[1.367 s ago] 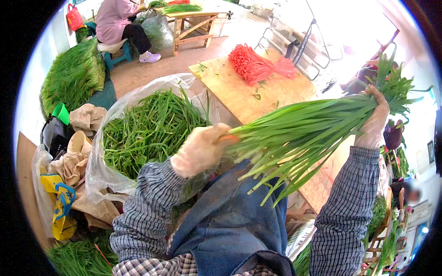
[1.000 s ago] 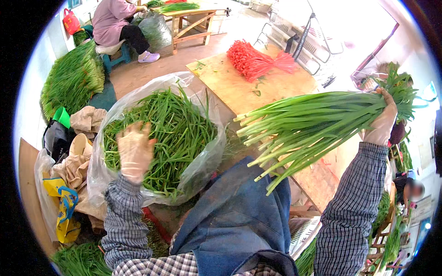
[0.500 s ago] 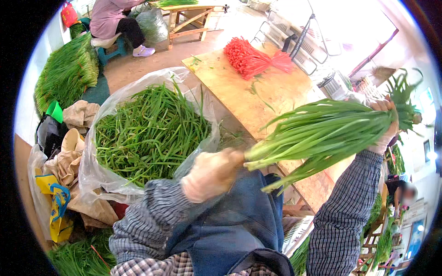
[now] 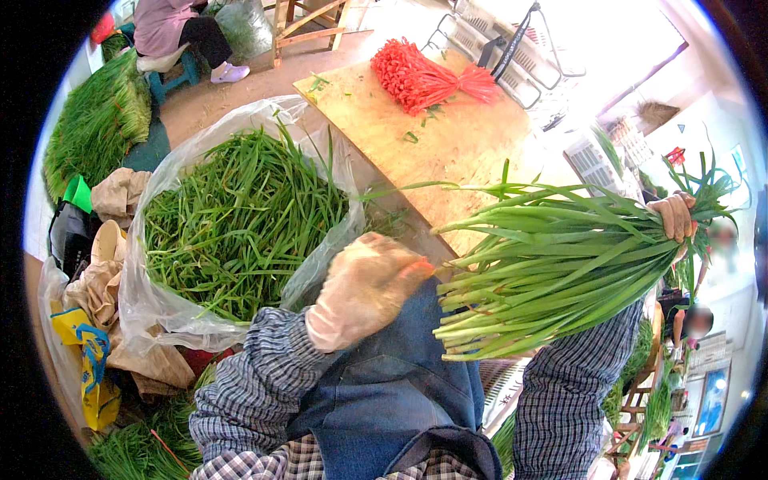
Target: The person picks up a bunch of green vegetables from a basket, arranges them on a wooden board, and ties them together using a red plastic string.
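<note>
My right hand [image 4: 674,218] is closed around a bunch of garlic chives [image 4: 552,268] near its leafy end. Their pale stem ends fan out to the left over my lap. Just short of those stem ends is my left hand [image 4: 360,290], in a thin pale glove, its fingers drawn together and blurred. A red-orange spot shows at its fingertips; whether it is a held thing or a finger cover I cannot make out. Left of this hand, loose green leaves [image 4: 240,220] fill a clear plastic bag [image 4: 324,276].
A wooden table [image 4: 352,104] ahead carries a bundle of red ties [image 4: 416,76]. Stacked chives [image 4: 100,120] lie at far left, near a person [image 4: 164,28] on a blue stool [image 4: 178,78]. Brown sacking [image 4: 100,268] lies beside the bag, more chives [image 4: 144,440] below.
The chives in my right hand have spread and now hang lower, with their stem ends apart from my left hand. My left hand has drawn slightly back. The view has shifted a little.
</note>
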`<state>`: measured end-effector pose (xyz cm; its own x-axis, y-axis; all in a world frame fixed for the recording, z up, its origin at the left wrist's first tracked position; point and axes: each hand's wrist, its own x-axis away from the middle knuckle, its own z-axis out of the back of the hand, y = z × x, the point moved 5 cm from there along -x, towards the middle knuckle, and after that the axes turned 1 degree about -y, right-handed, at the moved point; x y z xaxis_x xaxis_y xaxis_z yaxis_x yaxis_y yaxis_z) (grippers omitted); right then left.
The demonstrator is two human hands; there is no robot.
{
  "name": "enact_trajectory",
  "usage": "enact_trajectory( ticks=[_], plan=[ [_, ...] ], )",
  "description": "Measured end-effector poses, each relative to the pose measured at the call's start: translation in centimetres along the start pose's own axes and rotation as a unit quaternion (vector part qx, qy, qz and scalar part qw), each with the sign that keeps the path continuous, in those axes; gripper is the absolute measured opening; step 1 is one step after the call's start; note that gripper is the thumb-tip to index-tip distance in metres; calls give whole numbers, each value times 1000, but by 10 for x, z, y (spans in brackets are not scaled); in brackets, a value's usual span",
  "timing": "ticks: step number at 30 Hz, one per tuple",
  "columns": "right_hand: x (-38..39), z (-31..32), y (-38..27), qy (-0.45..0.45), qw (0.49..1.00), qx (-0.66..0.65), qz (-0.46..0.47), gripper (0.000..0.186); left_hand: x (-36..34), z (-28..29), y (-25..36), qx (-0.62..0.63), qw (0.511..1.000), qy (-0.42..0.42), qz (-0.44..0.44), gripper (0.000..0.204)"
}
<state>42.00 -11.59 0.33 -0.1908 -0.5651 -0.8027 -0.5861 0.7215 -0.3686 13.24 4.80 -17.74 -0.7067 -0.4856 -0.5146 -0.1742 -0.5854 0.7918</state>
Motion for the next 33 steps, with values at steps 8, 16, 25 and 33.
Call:
enact_trajectory(
  ticks=[8, 16, 25, 33],
  plan=[
    [3, 7, 26, -32, 998, -53, -1, 20, -19, -41, -19, 513, 806, -168, 244, 43],
    [4, 12, 25, -6, 999, -54, -6, 21, -31, -53, -13, 518, 807, -217, 183, 31],
    [4, 13, 15, -41, 997, -58, -11, 22, -3, -41, -37, 519, 793, -117, 297, 19],
    [-7, -5, 10, -57, 997, -32, -49, 23, 42, 99, -83, -469, 870, -56, 140, 38]
  ],
)
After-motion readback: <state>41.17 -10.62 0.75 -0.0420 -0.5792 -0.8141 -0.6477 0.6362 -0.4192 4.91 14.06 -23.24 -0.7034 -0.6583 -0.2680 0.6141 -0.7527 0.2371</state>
